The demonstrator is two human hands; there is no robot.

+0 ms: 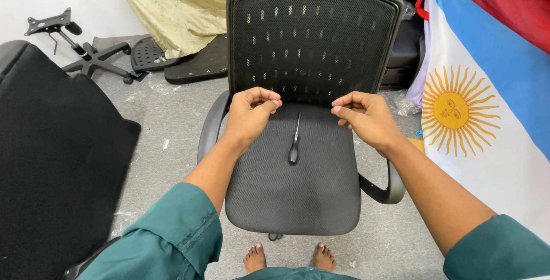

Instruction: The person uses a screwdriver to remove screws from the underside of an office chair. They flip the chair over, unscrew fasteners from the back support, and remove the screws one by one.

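A black mesh office chair point(312, 39) stands in front of me, its seat point(298, 194) facing me. A black-handled screwdriver point(294, 140) lies on the seat, tip toward the backrest. My left hand point(250, 114) hovers over the seat's back left, fingers curled closed; nothing visible in it. My right hand point(364, 116) hovers over the back right, fingers pinched together; whether something small sits between them I cannot tell. The screwdriver lies between both hands, untouched.
A large black padded piece point(51, 159) fills the left. A chair base with mechanism point(86, 56) and loose black chair parts point(183, 62) lie on the grey floor at back left, below a gold cloth point(177, 5). A blue-white flag with a sun point(475, 108) hangs right. My bare feet point(286, 257) are below the seat.
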